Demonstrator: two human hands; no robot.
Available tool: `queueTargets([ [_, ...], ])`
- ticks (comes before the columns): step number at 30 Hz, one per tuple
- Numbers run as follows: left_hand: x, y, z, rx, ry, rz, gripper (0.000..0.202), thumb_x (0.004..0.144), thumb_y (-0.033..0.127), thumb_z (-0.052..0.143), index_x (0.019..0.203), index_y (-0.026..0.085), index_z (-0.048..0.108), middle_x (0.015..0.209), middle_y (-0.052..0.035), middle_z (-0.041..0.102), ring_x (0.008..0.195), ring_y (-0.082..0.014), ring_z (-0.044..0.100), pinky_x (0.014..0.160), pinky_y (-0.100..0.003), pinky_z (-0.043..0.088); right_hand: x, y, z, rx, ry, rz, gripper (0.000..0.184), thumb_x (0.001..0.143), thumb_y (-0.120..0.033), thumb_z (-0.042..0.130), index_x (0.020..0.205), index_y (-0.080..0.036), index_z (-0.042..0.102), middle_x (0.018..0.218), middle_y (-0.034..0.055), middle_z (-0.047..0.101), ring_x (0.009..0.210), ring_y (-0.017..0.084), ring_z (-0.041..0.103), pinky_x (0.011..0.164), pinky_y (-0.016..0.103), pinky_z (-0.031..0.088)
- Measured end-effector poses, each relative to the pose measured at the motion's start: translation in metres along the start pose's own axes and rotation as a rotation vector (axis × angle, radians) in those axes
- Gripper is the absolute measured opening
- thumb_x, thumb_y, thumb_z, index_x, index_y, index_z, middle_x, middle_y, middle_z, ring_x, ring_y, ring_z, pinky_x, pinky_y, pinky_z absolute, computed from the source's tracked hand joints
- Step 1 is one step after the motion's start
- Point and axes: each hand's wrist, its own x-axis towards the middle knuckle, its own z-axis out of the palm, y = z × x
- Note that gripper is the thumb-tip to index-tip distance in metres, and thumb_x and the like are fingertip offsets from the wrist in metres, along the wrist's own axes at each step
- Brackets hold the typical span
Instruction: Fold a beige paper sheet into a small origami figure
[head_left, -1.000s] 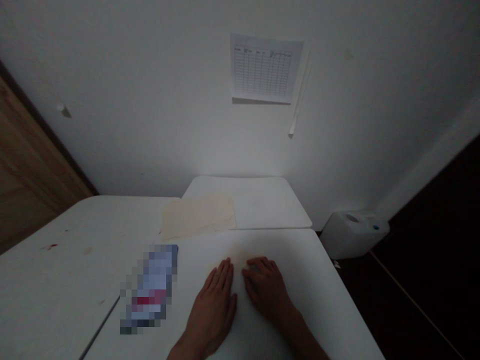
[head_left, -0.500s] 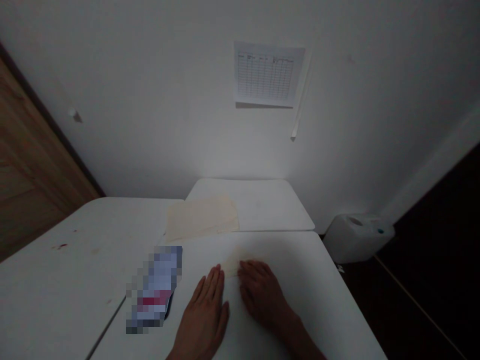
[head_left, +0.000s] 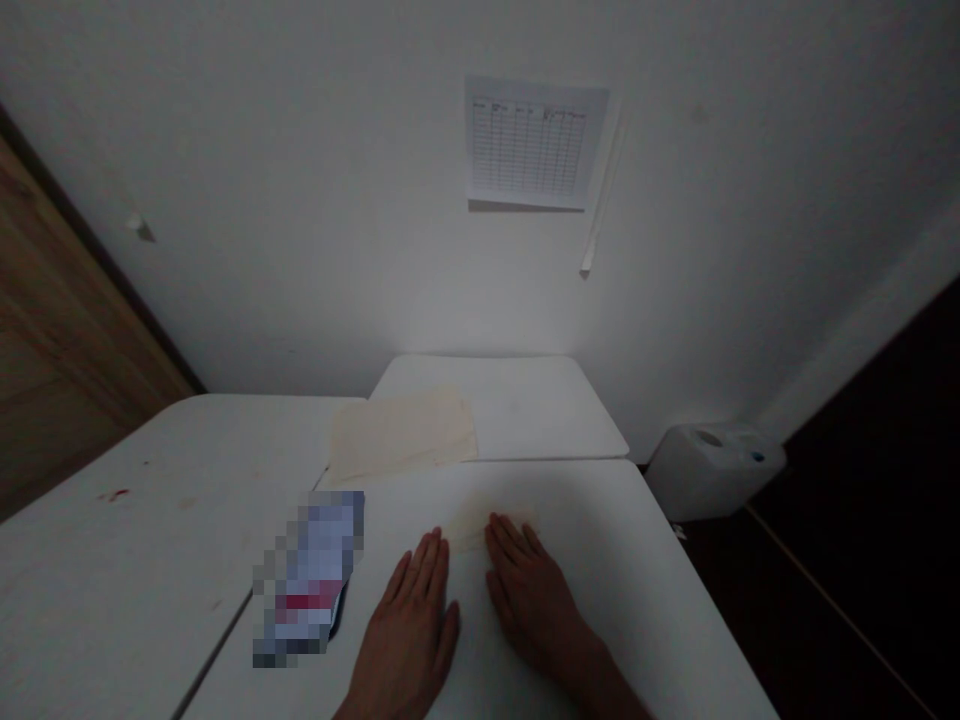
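My left hand (head_left: 411, 625) lies flat on the white table (head_left: 615, 560), fingers stretched out and together. Beside it, my right hand (head_left: 529, 595) also rests palm down with its fingers extended. Both fingertips reach onto a pale cream sheet (head_left: 480, 522) lying flat on the table just ahead of them. Neither hand grips anything. A blurred, pixelated object (head_left: 309, 575) lies to the left of my left hand.
A larger cream sheet (head_left: 401, 436) lies further back across the gap between tables. A second white table (head_left: 525, 405) stands against the wall. A printed chart (head_left: 531, 143) hangs on the wall. A white container (head_left: 712, 468) sits on the dark floor at right.
Both hands slid back toward me along the table, uncovering more of the cream sheet. My right hand's fingers, curled a moment ago, now lie straighter.
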Motion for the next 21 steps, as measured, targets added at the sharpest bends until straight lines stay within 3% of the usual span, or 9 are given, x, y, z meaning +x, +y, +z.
queueTargets([
  [9, 0.001, 0.001, -0.001, 0.038, -0.025, -0.002, 0.060, 0.090, 0.030, 0.043, 0.145, 0.010, 0.029, 0.149, -0.0144, 0.036, 0.137, -0.0252, 0.033, 0.109, -0.041, 0.036, -0.013, 0.034, 0.006, -0.081, 0.084, 0.143, 0.054, 0.098, -0.038, 0.034, 0.147, -0.015, 0.029, 0.151, 0.0106, 0.030, 0.140, 0.025, 0.025, 0.114, 0.051, 0.022],
  [16, 0.000, 0.000, 0.000, 0.013, -0.003, -0.002, 0.059, 0.089, 0.030, 0.044, 0.144, 0.010, 0.032, 0.149, -0.0145, 0.037, 0.137, -0.0261, 0.034, 0.109, -0.041, 0.035, -0.015, 0.040, 0.011, -0.123, 0.128, 0.250, 0.055, 0.097, -0.041, 0.034, 0.145, -0.015, 0.034, 0.150, 0.0119, 0.031, 0.140, 0.029, 0.025, 0.113, 0.057, 0.016],
  [21, 0.006, -0.002, -0.001, -0.055, 0.033, -0.065, 0.052, 0.088, 0.031, 0.048, 0.137, 0.013, 0.042, 0.144, -0.0139, 0.045, 0.132, -0.0276, 0.041, 0.106, -0.042, 0.038, -0.014, 0.043, 0.011, -0.159, 0.144, 0.290, 0.054, 0.097, -0.040, 0.035, 0.143, -0.010, 0.037, 0.149, 0.0144, 0.034, 0.139, 0.029, 0.028, 0.113, 0.053, 0.021],
])
